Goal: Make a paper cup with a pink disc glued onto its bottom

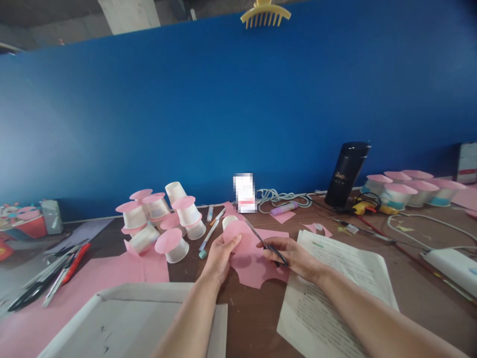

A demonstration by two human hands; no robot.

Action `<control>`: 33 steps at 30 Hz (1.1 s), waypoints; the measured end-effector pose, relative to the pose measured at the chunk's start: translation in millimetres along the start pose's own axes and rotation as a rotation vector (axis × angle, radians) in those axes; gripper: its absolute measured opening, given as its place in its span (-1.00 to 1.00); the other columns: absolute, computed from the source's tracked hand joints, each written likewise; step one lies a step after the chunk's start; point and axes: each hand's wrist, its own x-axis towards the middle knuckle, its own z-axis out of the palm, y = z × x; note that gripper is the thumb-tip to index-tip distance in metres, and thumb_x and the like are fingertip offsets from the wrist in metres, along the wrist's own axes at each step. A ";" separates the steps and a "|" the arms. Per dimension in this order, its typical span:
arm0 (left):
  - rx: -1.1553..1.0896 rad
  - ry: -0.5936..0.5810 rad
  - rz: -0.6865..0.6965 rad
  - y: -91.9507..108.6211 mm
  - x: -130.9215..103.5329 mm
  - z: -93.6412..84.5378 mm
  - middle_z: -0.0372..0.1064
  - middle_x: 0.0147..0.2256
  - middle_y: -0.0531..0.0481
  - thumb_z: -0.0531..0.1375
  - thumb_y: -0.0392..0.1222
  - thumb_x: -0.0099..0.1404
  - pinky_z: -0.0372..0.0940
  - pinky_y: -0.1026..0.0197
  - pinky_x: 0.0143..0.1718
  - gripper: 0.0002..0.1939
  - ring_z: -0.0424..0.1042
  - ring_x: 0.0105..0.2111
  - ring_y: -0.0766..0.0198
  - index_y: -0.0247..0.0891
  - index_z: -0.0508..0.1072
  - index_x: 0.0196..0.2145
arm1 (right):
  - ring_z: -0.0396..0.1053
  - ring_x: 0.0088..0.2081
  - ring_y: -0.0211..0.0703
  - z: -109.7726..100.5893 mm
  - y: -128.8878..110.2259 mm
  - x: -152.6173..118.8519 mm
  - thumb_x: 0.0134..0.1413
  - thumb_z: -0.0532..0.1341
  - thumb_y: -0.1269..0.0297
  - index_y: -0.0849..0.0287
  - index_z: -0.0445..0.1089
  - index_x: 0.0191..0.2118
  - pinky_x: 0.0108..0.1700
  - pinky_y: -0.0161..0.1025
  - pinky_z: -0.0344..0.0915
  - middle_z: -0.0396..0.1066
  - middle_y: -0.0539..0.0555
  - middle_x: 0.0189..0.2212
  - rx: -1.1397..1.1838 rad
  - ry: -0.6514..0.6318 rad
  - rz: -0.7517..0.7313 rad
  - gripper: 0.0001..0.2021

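Observation:
My left hand point(220, 256) pinches a white paper cup point(228, 220) with a pink paper disc point(242, 235) over its end, the disc facing me. Most of the cup is hidden behind the disc and my fingers. In my right hand point(294, 254) is a pair of scissors point(257, 232), its dark handles around my fingers. The blades point up and left, close to the disc's right edge; whether they touch it I cannot tell. Below both hands lies a pink paper sheet point(253, 271) with curved cutouts along its edge.
Several paper cups with pink discs point(177, 248) stand at the left, more point(398, 194) at the right. A black tumbler point(345, 174), a phone point(245, 194), cables point(285, 196) and pens point(210, 233) line the back. Printed pages point(335, 288) lie under my right arm, a white tray point(122, 318) by my left.

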 end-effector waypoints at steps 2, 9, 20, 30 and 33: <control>-0.013 0.017 0.006 0.1 0.2 0.6 0.52 -0.37 -0.16 0.37 -0.08 0.02 0.35 0.16 -0.34 -0.55 0.49 -0.40 0.14 -0.39 0.51 -0.16 | 0.07 -0.59 -0.43 0.1 0.1 0.4 -0.09 0.33 -0.01 0.22 0.46 -0.12 -0.56 -0.37 0.00 0.30 -0.04 -0.53 -0.004 -0.005 0.007 -0.54; -0.020 0.045 0.007 -1.2 2.3 0.2 0.52 -0.36 -0.16 0.37 -0.09 0.02 0.36 0.16 -0.33 -0.57 0.49 -0.38 0.13 -0.38 0.51 -0.18 | 0.07 -0.61 -0.43 0.5 0.2 1.4 -0.10 0.34 -0.04 0.27 0.45 -0.10 -0.56 -0.36 0.02 0.26 -0.05 -0.56 -0.014 -0.028 -0.006 -0.48; 0.020 0.031 0.010 -6.3 4.6 -3.5 0.51 -0.35 -0.17 0.37 -0.07 0.02 0.35 0.17 -0.35 -0.50 0.49 -0.38 0.13 -0.39 0.49 -0.11 | 0.07 -0.57 -0.39 1.6 1.9 1.2 -0.13 0.36 -0.03 0.23 0.48 -0.14 -0.52 -0.35 -0.02 0.24 -0.06 -0.59 -0.031 0.000 -0.011 -0.52; 0.068 0.016 0.000 -7.0 4.9 -4.2 0.51 -0.35 -0.19 0.35 -0.05 0.04 0.35 0.15 -0.37 -0.50 0.47 -0.43 0.15 -0.42 0.48 -0.10 | 0.06 -0.60 -0.41 3.7 0.5 1.9 -0.17 0.37 -0.04 0.26 0.47 -0.16 -0.54 -0.35 0.01 0.18 -0.10 -0.62 -0.014 0.022 -0.014 -0.49; 0.078 0.024 -0.001 -6.5 4.7 -3.8 0.51 -0.35 -0.20 0.35 -0.06 0.04 0.33 0.17 -0.39 -0.50 0.46 -0.45 0.17 -0.43 0.48 -0.11 | 0.07 -0.60 -0.41 4.1 1.5 2.6 -0.16 0.36 -0.04 0.25 0.46 -0.16 -0.55 -0.35 0.04 0.19 -0.10 -0.62 -0.018 0.029 -0.014 -0.50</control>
